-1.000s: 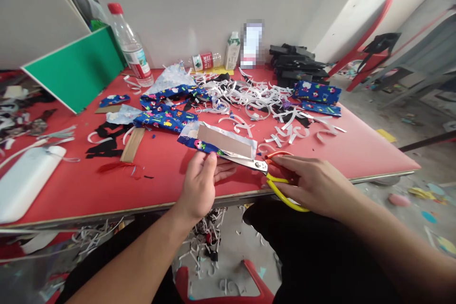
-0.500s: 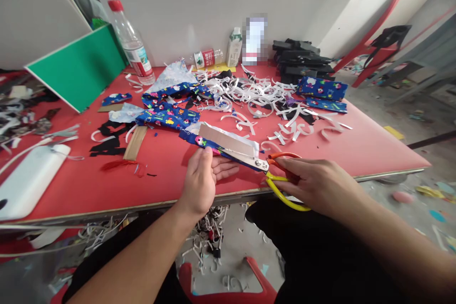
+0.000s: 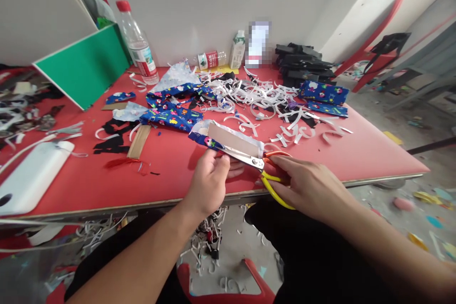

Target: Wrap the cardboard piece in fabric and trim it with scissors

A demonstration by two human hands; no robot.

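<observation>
My left hand (image 3: 213, 178) grips a strip of blue printed fabric (image 3: 202, 139) from below near the table's front edge, the thumb on top. A flat grey-brown cardboard piece (image 3: 233, 139) lies on the fabric's pale inner side. In my right hand (image 3: 302, 175) are scissors (image 3: 255, 162) with one orange and one yellow handle. Their blades point left along the near edge of the cardboard, over the fabric and close to my left thumb. Part of the fabric is hidden under the blades and my fingers.
White strip scraps (image 3: 249, 90) and more blue printed fabric (image 3: 174, 116) lie behind my hands on the red table (image 3: 377, 156). Farther back stand a clear bottle (image 3: 142, 52), a carton (image 3: 237, 50) and a black stack (image 3: 302, 64). A white power bank-like device (image 3: 35, 178) lies left.
The scissors have moved slightly left along the fabric, and their handles sit closer together. My left hand and the fabric shifted a little right in view; the thumb has moved right along the blades.
</observation>
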